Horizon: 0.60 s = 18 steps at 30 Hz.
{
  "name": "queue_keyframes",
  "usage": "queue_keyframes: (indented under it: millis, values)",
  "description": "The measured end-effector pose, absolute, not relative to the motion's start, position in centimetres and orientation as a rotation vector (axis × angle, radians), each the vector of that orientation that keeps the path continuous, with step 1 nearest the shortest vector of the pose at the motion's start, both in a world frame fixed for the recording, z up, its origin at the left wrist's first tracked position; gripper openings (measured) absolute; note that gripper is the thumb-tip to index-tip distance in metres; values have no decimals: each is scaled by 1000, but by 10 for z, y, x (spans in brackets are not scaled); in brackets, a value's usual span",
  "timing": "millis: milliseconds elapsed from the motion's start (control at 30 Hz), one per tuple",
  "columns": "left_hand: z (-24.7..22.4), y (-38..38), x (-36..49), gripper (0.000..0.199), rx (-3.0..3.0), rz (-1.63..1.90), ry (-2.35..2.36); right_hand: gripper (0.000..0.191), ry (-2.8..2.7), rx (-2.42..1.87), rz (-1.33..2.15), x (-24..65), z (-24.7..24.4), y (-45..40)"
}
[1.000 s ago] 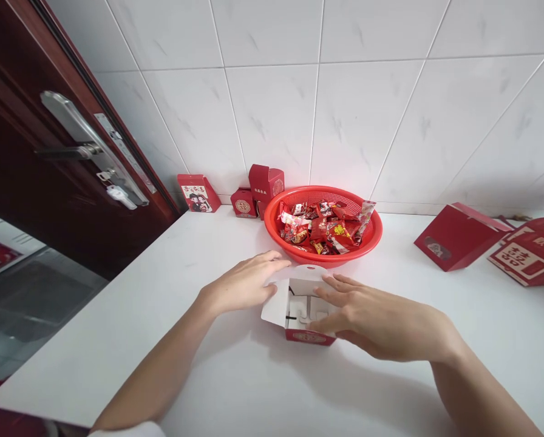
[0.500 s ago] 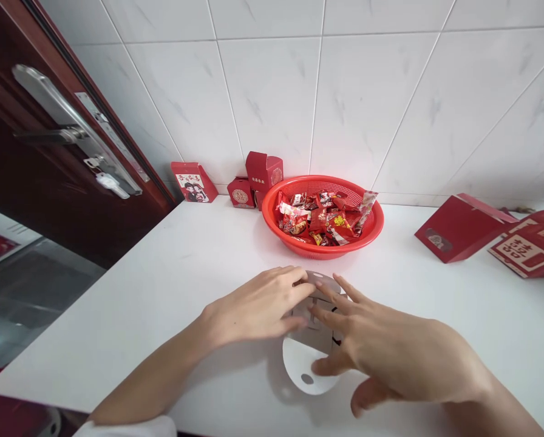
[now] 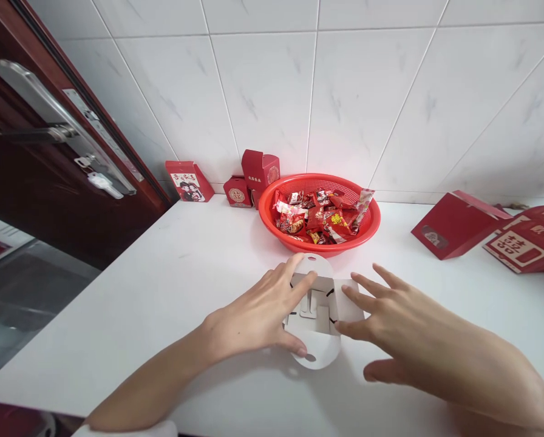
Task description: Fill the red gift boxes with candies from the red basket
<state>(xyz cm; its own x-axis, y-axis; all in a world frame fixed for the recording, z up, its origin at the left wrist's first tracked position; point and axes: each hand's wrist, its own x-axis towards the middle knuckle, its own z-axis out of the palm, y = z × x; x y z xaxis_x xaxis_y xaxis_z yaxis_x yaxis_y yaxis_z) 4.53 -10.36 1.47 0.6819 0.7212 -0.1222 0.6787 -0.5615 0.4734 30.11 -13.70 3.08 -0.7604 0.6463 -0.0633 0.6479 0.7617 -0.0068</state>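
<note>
Open white-lined box between two spread hands

At the lower centre of the frame, the left hand [image 3: 258, 309] is spread wide across the left side of an open box [image 3: 317, 318], its thumb laid on the near rounded flap and its fingers reached towards the far one. The right hand [image 3: 404, 328] is also held wide, its fingertips at the right flap. The box is set on the white table [image 3: 163, 291]; a slot is cut in each rounded flap, and no writing can be read on it.

Just beyond, a red basket [image 3: 317, 247] is filled with wrapped sweets [image 3: 320, 218], whose brands are too small to be read.

At the right of the frame, a tilted red box [image 3: 454, 227] is seen beside a patterned box [image 3: 518, 246] printed with a large pale 囍.

Left of the basket, a taller red box [image 3: 259, 173], marked with tiny characters, and a small medallion box [image 3: 238, 193] are grouped. Farther left, a picture box [image 3: 189, 182] is printed with a cartoon couple under a line of characters. All are backed by a tiled wall [image 3: 263, 91].
</note>
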Motion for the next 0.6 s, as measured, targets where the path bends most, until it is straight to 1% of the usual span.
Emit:
queue_keyframes:
  millis: [133, 200, 267, 400, 500, 600]
  values:
    - [13, -106, 43, 104, 2396, 58, 1114, 44, 2757, 1088, -216, 296, 38, -132]
    - [15, -109, 43, 104, 2376, 12, 1151, 41, 2709, 1058, -303, 292, 43, -129]
    - [17, -110, 44, 104, 2362, -8, 1194, 43, 2683, 1036, -353, 289, 47, -125]
    - [17, -103, 49, 94, 2379, -1, 1281, 52, 2642, 1097, -360, 287, 50, -119]
    - [14, -94, 50, 82, 2411, 42, 1326, 55, 2644, 1143, -355, 288, 48, -115]
    - [12, -91, 50, 76, 2454, 58, 1325, 59, 2703, 1134, -391, 291, 50, -112]
